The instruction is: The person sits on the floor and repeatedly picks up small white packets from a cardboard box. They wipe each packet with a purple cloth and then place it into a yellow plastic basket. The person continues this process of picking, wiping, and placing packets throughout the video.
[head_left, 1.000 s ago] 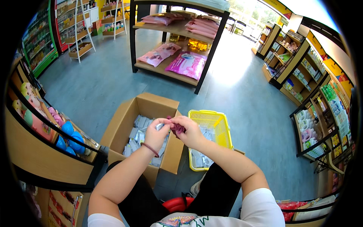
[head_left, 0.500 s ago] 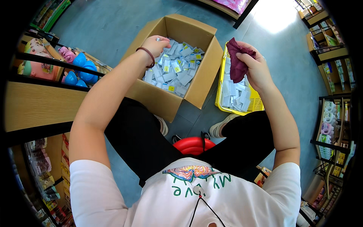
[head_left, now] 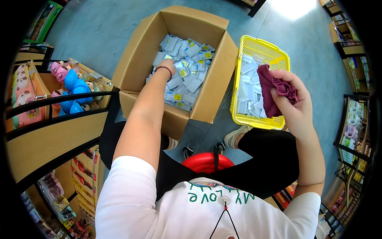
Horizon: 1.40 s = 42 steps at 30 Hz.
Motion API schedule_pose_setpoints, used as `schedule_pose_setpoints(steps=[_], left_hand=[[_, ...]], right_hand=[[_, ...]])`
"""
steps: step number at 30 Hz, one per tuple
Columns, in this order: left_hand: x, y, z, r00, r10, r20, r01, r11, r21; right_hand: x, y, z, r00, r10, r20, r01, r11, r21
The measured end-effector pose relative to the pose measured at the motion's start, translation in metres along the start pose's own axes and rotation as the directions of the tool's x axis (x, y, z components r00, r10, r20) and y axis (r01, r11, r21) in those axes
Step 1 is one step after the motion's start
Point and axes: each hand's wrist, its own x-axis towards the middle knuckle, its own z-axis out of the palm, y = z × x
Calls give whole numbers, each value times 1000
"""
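A big open cardboard box stands on the floor before me, filled with a loose heap of clear plastic price-tag holders, some with yellow labels. My left hand reaches down into the box onto that heap; its fingers are largely hidden, so their grip does not show. In my right hand a crumpled maroon cloth is pinched between thumb and fingers. The cloth hangs over a yellow plastic basket, which holds more of the pale plastic holders.
A red round stool is between my legs. To the left, a wood-and-black shelf carries blue toys and pink ones. More stocked shelving lines the right side. Grey floor surrounds the box.
My left hand has gone from above the box's left part down into the heap of holders. My right hand, still gripping the cloth, has shifted lower and right in view. The view itself has moved.
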Motion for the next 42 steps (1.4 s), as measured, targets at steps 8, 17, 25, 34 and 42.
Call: schedule_pose_setpoints(steps=[8,17,25,34,42], left_hand=[[16,29,22,995,-30,95,23,996,83],[4,58,23,995,53,90,-83,924,372],[3,53,-31,959,-170,-225,131,976,-175],[-112,117,-99,993,-113,-25,-40,-132,-990],[-221,161,-109,970,232,-72,19,-367,-930]], right_hand=[[6,16,-18,998,-16,66,27,986,-165],[6,21,-28,999,49,16,-47,990,-132],[7,12,-29,999,-26,-26,21,985,-170],[23,20,8,937,-326,-127,289,925,-248],[-13,51,68,807,-518,-284,392,829,-399]])
